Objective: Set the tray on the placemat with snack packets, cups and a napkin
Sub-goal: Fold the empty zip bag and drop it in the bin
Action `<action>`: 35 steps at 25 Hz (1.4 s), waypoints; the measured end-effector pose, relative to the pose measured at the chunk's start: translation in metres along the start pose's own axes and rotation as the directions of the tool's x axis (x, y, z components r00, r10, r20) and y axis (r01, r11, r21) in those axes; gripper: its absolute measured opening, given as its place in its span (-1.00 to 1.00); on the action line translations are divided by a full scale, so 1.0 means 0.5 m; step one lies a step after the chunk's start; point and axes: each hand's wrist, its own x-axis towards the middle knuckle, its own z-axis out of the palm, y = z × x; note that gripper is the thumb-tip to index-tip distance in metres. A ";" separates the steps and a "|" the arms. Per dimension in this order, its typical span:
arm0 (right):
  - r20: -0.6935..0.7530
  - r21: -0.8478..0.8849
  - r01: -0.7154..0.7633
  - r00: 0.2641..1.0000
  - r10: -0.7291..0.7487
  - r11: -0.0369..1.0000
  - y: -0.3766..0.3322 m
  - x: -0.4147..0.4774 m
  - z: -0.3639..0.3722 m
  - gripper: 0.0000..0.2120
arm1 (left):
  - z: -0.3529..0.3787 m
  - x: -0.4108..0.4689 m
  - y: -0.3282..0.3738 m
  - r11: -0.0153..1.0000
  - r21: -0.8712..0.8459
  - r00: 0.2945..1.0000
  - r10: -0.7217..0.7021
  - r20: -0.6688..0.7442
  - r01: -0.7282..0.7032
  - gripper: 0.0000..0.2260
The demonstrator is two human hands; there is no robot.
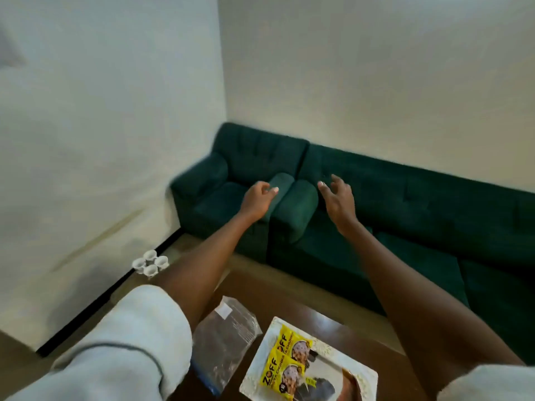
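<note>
- Plainly empty: left hand (258, 198) fingers loosely curled, right hand (339, 199) fingers spread, probably between reaches.
- Tray (259, 369) lies on the tabletop (333, 319), snack packets (285, 360) on it.
- Cups (150, 262) wait well apart, leftward.

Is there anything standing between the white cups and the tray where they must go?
Yes. A clear plastic bag lies beside the tray, on the side toward the cups, and the left forearm crosses above that path.
</note>
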 end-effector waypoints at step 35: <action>0.042 -0.336 -0.790 0.531 0.846 0.513 0.843 -0.483 0.878 -0.32 | 0.172 -0.021 -1.260 0.787 0.219 0.746 -0.617 0.250 0.577 -0.59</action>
